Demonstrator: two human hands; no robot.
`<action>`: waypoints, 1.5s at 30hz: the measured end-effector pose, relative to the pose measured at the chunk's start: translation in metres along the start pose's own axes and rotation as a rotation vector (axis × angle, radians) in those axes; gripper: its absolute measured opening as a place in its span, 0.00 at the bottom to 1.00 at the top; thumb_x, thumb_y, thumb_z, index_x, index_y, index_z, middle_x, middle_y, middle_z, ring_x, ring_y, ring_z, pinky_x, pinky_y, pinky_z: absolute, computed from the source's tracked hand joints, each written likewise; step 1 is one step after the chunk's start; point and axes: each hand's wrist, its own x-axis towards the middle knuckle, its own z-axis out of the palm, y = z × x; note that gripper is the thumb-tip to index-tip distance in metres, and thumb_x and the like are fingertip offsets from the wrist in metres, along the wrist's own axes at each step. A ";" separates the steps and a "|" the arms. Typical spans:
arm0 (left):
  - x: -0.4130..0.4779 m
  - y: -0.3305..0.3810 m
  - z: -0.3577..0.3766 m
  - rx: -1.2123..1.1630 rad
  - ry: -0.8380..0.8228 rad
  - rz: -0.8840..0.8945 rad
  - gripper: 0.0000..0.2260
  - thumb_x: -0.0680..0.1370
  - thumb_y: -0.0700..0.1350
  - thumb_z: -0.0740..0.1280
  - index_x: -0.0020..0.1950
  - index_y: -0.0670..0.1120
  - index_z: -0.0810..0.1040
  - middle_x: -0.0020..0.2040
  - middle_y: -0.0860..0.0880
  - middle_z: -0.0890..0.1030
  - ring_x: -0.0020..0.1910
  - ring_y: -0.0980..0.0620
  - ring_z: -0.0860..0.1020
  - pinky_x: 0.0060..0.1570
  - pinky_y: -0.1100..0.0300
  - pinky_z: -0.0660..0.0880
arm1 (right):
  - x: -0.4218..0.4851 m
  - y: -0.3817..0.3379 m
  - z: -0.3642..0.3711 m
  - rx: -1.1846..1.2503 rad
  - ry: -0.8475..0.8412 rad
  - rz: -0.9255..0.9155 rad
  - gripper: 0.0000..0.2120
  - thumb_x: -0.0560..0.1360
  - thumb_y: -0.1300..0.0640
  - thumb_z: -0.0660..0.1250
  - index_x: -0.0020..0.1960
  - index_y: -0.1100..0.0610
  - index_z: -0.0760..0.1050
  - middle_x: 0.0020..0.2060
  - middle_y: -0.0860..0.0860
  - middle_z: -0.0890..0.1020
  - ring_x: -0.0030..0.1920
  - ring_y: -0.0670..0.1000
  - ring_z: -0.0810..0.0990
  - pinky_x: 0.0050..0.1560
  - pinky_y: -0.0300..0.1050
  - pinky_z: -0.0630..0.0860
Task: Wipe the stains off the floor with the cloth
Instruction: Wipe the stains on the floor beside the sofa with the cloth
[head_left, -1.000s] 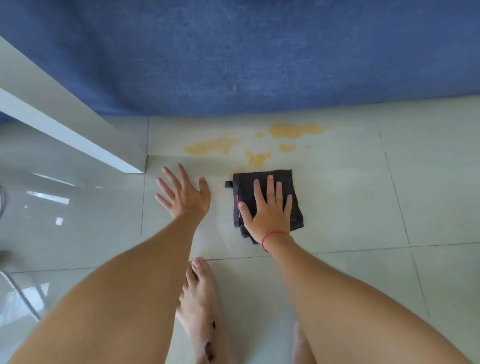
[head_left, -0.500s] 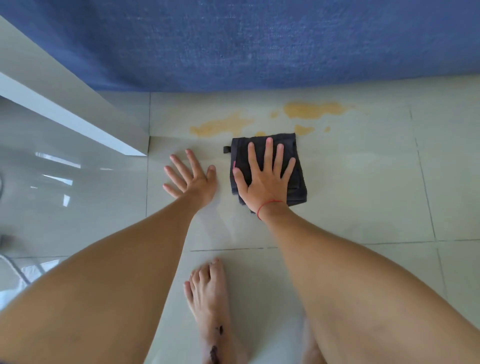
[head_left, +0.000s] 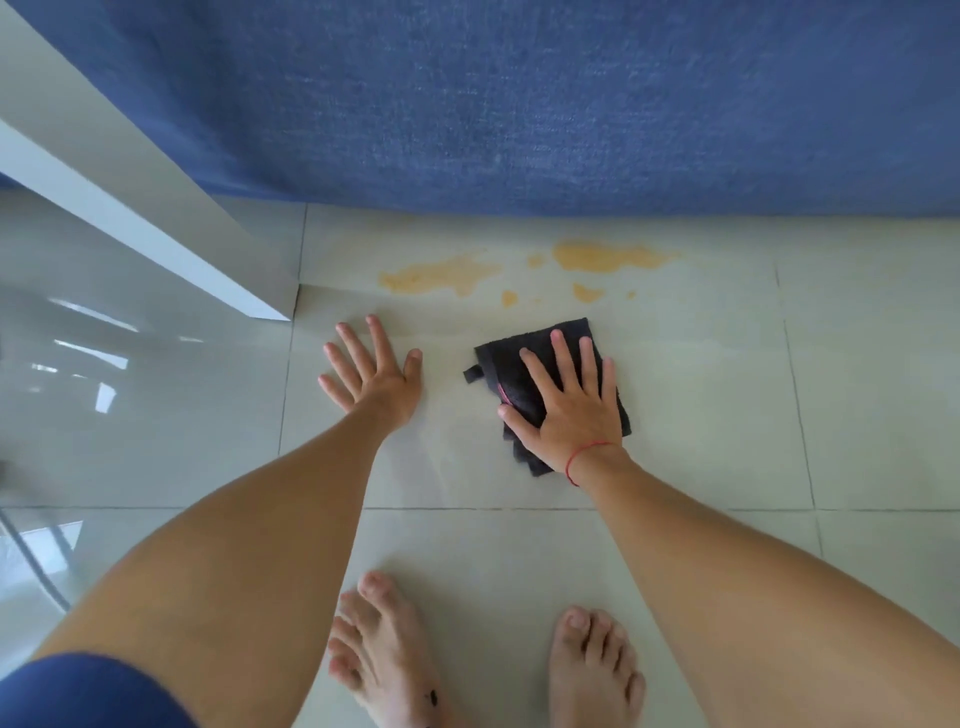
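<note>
A folded dark cloth (head_left: 524, 353) lies flat on the pale tiled floor (head_left: 701, 415). My right hand (head_left: 569, 410) presses down on it with the fingers spread. Just beyond the cloth are several orange-yellow stains: a long one (head_left: 441, 273) at the left, a larger one (head_left: 608, 257) at the right, and small spots (head_left: 587, 292) between them and the cloth. The cloth touches none of them. My left hand (head_left: 371, 374) rests flat on the bare floor to the cloth's left, fingers apart, holding nothing.
A blue fabric surface (head_left: 519, 104) runs along the far side just behind the stains. A white furniture edge (head_left: 156, 244) juts in from the left. My two bare feet (head_left: 389, 654) stand near the bottom. A thin cable (head_left: 36, 566) lies at the lower left.
My right hand has pulled the cloth back toward me, off the stains' near edge, and small orange spots now show beyond it. The left hand stays planted on the floor.
</note>
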 end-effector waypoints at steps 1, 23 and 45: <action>0.001 0.001 0.001 -0.007 0.003 -0.001 0.30 0.81 0.62 0.43 0.77 0.56 0.30 0.76 0.48 0.27 0.75 0.45 0.30 0.72 0.43 0.33 | 0.007 0.002 -0.002 -0.009 0.003 -0.001 0.34 0.76 0.32 0.47 0.77 0.41 0.42 0.78 0.50 0.38 0.77 0.57 0.36 0.75 0.57 0.33; 0.018 -0.009 -0.001 -0.004 0.354 0.071 0.30 0.81 0.60 0.47 0.79 0.53 0.41 0.79 0.46 0.39 0.78 0.45 0.39 0.74 0.44 0.38 | 0.011 -0.042 0.031 0.041 0.196 -0.135 0.28 0.79 0.41 0.48 0.77 0.48 0.53 0.78 0.49 0.54 0.78 0.60 0.51 0.75 0.55 0.42; 0.050 -0.037 0.012 0.061 0.564 0.144 0.27 0.82 0.55 0.47 0.80 0.50 0.49 0.80 0.47 0.50 0.79 0.47 0.47 0.77 0.47 0.44 | 0.097 -0.111 0.009 0.183 0.322 0.259 0.31 0.79 0.41 0.49 0.78 0.52 0.53 0.78 0.57 0.52 0.77 0.66 0.48 0.74 0.66 0.43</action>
